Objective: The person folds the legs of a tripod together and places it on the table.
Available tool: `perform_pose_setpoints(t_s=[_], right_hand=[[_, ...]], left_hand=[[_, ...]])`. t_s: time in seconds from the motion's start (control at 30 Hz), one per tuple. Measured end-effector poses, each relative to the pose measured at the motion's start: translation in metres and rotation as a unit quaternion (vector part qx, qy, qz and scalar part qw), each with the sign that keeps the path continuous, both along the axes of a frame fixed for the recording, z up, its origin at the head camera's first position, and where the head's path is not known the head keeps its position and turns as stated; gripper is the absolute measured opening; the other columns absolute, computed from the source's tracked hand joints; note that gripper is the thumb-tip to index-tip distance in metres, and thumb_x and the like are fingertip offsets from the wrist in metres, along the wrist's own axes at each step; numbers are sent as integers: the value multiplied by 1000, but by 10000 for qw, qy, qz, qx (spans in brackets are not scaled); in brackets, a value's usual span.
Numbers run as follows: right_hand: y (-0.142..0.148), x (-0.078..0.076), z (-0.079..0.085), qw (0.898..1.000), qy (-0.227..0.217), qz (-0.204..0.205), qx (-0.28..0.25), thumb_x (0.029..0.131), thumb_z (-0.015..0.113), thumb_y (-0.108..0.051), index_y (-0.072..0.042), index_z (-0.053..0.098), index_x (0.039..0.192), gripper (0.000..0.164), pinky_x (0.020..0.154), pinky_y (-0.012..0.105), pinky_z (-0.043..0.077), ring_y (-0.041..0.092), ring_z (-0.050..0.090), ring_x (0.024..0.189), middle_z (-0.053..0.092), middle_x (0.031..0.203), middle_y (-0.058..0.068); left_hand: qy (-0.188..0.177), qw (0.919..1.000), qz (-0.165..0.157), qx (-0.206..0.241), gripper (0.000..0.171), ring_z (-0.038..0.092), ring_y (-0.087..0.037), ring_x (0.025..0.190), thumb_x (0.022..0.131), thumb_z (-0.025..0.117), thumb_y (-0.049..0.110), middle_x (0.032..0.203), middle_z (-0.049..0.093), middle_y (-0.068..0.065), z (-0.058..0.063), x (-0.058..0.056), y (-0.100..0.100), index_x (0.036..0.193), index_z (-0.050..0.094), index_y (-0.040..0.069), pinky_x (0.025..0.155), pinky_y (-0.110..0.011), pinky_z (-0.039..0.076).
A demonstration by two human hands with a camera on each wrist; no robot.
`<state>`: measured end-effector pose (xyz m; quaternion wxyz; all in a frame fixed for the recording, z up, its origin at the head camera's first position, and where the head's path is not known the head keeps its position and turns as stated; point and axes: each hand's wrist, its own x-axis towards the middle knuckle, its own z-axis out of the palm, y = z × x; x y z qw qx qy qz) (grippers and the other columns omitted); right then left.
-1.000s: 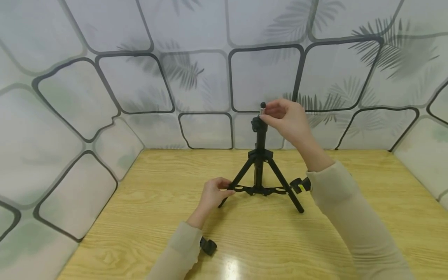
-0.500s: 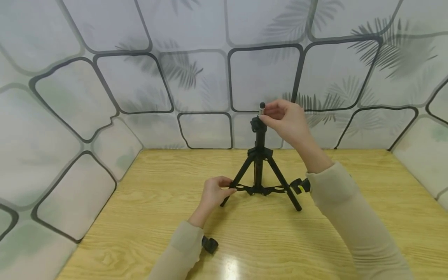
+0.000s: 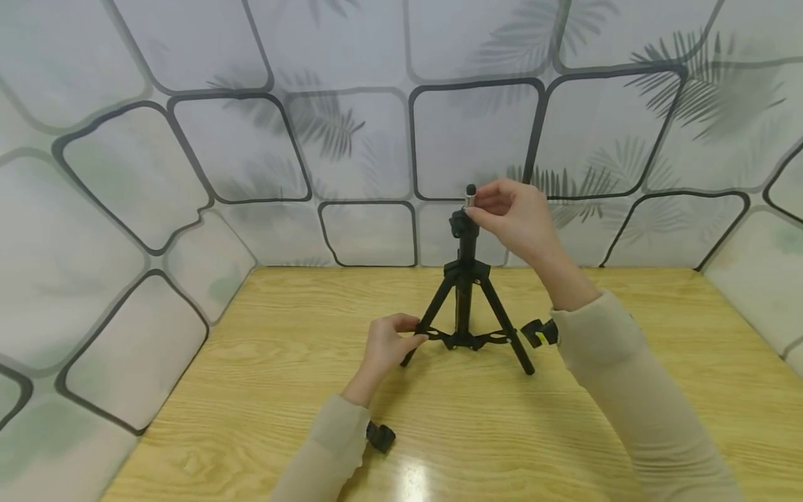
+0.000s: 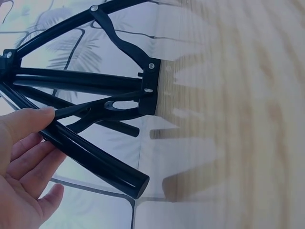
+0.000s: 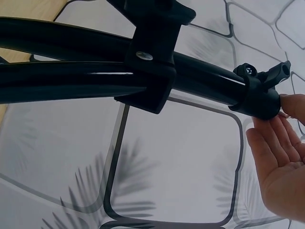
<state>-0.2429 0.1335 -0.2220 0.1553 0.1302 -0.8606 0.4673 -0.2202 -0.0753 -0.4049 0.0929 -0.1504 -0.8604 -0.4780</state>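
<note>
A black tripod stands upright near the back of the table, its legs partly spread. My left hand pinches its left leg between thumb and fingers, where the brace joins. In the left wrist view, that leg's lower end shows a small gap from its dark reflection on the table. At the top, my right hand pinches the short silver post with a black tip. Below those fingers sits the collar with its clamp lever. The fingers partly hide the post in the right wrist view.
The wood-grain table reaches back to a patterned wall covering, close behind the tripod. Black wrist devices show beside the left sleeve and the right sleeve.
The tripod's legs have drawn slightly inward, with both front feet closer to the centre column. My left hand has shifted a little right and up with its leg. My right hand stays at the top.
</note>
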Motion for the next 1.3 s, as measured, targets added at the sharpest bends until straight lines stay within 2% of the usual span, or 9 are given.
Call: perform_pose_setpoints(t_s=[0.3,0.77,1.07,1.3], right_hand=[[0,1,0,9999,57,57,71,82,65,-18,-3,60,100,24,76,34,47,19,60,87,62,98,10],[-1,3,0,9999,53,23,85,82,64,-19,-3,60,100,24,76,35,47,19,60,88,62,99,10],[0,3,-1,9999,103,33,56,82,64,-20,-3,60,100,25,78,36,46,20,60,88,62,100,10],[0,1,-2,9999,101,16,-1,82,64,-21,-3,60,100,25,78,35,46,19,60,89,62,100,10]], left_hand=[[72,9997,40,244,22,62,-26,80,70,74,8,84,66,-9,2,0,8,90,67,1,58,-22,49],[9,9990,116,434,22,63,-17,78,71,74,11,85,66,-7,3,-4,16,90,67,2,59,-21,49],[-181,9955,101,922,23,62,-20,77,69,76,11,84,66,-8,4,-7,24,88,66,1,60,-23,50],[-432,9939,202,993,23,61,-16,79,70,75,16,85,66,-4,-1,-13,29,89,68,4,64,-25,50]])
